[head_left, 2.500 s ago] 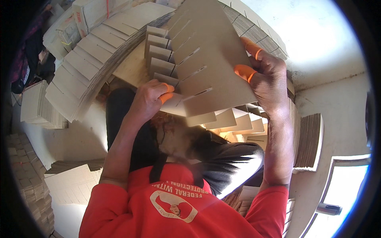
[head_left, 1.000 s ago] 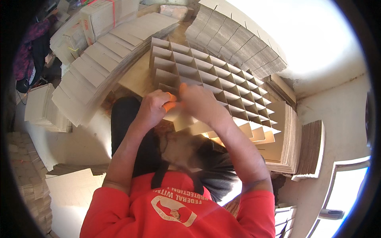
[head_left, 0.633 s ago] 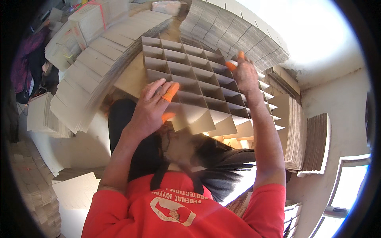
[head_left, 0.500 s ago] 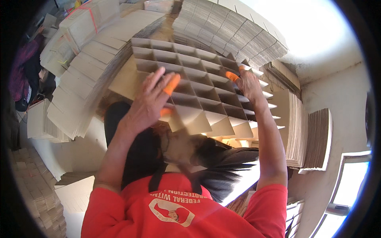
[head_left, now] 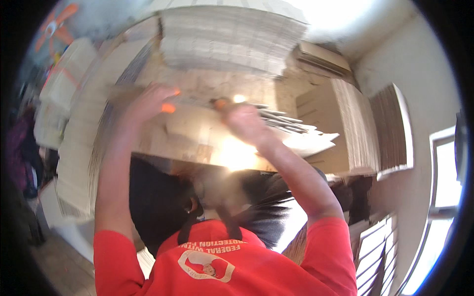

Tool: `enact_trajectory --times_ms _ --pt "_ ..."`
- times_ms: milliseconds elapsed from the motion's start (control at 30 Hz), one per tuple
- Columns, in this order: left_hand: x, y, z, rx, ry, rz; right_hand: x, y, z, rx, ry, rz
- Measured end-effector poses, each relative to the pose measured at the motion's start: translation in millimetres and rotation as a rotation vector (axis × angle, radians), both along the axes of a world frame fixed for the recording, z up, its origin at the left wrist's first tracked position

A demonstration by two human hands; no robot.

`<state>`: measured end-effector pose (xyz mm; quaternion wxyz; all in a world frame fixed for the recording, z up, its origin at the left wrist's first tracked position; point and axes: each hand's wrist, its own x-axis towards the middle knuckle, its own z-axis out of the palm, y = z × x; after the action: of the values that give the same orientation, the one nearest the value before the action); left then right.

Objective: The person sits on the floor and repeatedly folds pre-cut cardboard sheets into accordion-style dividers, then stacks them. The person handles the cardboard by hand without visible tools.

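Observation:
My right hand (head_left: 244,123), blurred and with orange finger covers, is closed at the left end of a folded cardboard divider (head_left: 296,130). The divider's strips lie nearly flat together and point off to the right. Across the tan work surface (head_left: 177,140), my left hand (head_left: 148,104) hovers beside the long stack of cardboard strips (head_left: 81,133). Orange covers show on its fingertips, but motion smears the fingers, and I cannot make out anything held there.
A broad stack of grey cardboard (head_left: 222,42) stands at the far side. To the right are upright bundles of cardboard sheets (head_left: 353,128) against the wall (head_left: 414,64). A wrapped bundle (head_left: 66,74) sits at the far left, near an orange fan (head_left: 53,29). Bright light glares off the work surface.
The open grid of the divider has been folded flat, and it now lies to the right. My left hand has moved left toward the strip stack; my right hand has come nearer the middle.

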<state>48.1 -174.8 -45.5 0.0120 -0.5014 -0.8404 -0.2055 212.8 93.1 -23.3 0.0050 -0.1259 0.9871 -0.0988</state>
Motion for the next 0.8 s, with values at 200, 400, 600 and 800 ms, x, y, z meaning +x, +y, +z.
enact_trajectory --times_ms 200,400,600,800 --pt "56 -7 61 0.085 -0.020 0.131 79 -28 85 0.096 0.796 0.222" --pt "75 -18 102 0.498 -0.131 0.678 136 47 127 0.199 1.193 -0.160" --pt "66 -44 183 0.771 0.363 0.619 184 211 42 0.313 0.431 -0.880" --pt "58 -124 227 0.193 0.980 0.700 210 251 -7 0.482 0.264 -0.876"
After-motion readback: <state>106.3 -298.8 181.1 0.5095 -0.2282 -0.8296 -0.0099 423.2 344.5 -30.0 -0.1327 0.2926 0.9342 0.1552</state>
